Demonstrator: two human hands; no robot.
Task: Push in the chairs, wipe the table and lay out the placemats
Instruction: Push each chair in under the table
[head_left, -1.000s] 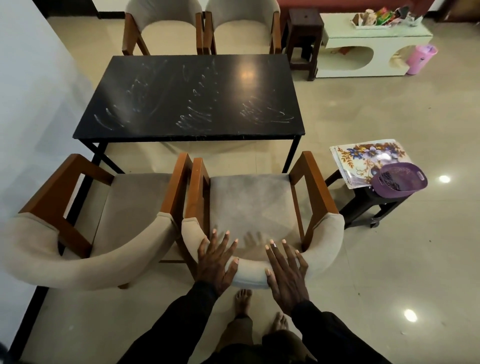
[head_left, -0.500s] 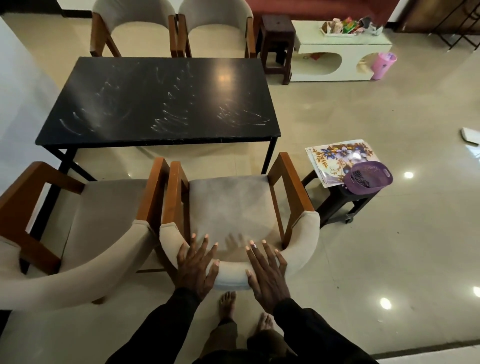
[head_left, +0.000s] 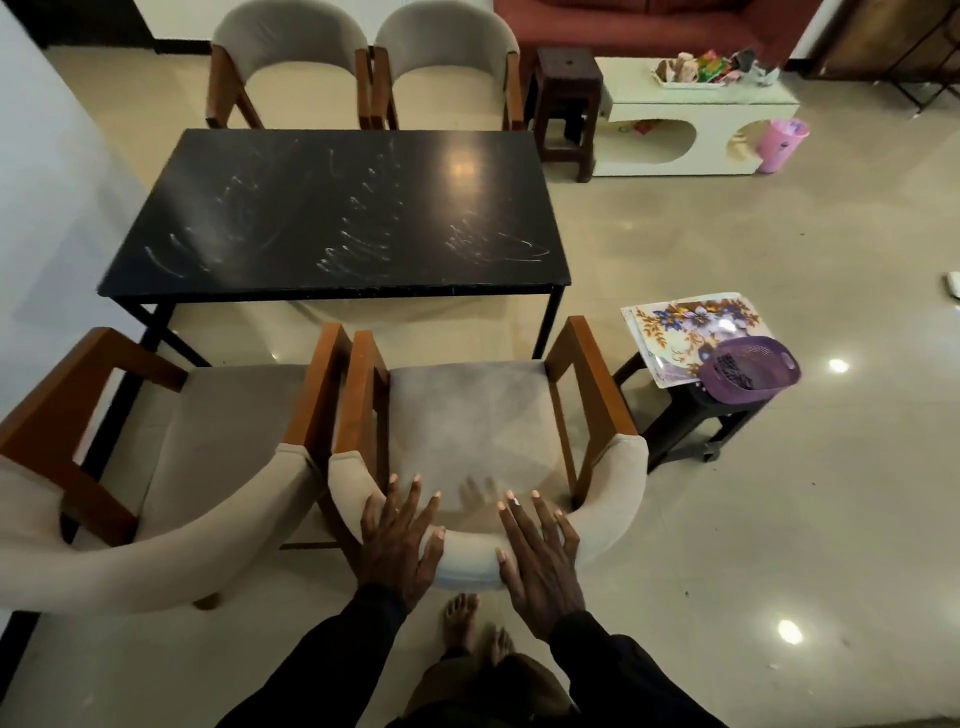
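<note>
While left hand (head_left: 397, 540) and right hand (head_left: 540, 558) press flat-fingered on the chair (head_left: 478, 431), uneven pushing toward 12 o'clock may jam its armrest (head_left: 592, 374) against the table leg (head_left: 549, 322).

The left hand (head_left: 397, 551) and the right hand (head_left: 540, 561) press flat, side by side, on the curved padded back of the near chair (head_left: 467, 415), fingers spread and straight. That chair stands just short of the black table (head_left: 337, 208) (its top streaked with pale smears), with a second chair (head_left: 218, 431) close at its left and two far chairs (head_left: 291, 41) across the table. To the right, flowered placemats (head_left: 675, 327) lie on a dark stool (head_left: 691, 415), a purple basket (head_left: 748, 369) sitting partly on them.
</note>
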